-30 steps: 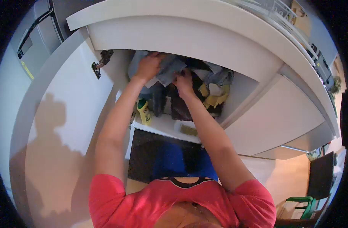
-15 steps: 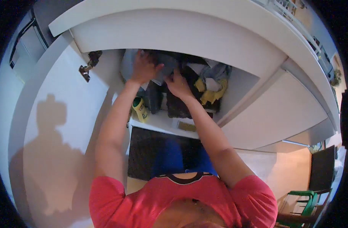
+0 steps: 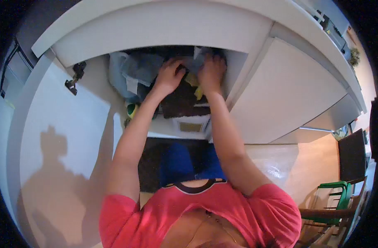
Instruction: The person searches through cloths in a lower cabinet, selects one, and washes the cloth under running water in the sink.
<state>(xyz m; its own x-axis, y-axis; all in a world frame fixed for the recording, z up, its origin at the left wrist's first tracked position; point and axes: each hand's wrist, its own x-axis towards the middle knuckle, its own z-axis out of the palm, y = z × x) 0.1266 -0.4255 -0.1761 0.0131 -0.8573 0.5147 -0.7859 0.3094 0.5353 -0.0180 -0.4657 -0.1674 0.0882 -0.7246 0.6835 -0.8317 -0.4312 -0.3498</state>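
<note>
My left hand (image 3: 169, 77) reaches into the open cabinet, its thumb and fingers apart. It is beside a pale blue-grey cloth or bag (image 3: 143, 68) heaped on the left. My right hand (image 3: 212, 73) lies with spread fingers on a grey-blue cloth bundle (image 3: 193, 63) at the right side; part of the bundle is hidden under it. Between the hands a yellow cloth (image 3: 198, 91) hangs over a dark brown fuzzy item (image 3: 182, 103). The fingertips are partly in shadow.
The white cabinet door (image 3: 69, 111) stands open on the left, with a metal hinge (image 3: 76, 78). A yellow bottle with a green top (image 3: 132, 110) is at the cabinet's front left. A closed door (image 3: 288, 91) is on the right. A green chair (image 3: 337, 202) stands behind.
Both hands have moved right inside the cabinet, from the blue-grey heap to the bundle with the yellow cloth. The camera view has shifted, and the bottle is now mostly hidden.
</note>
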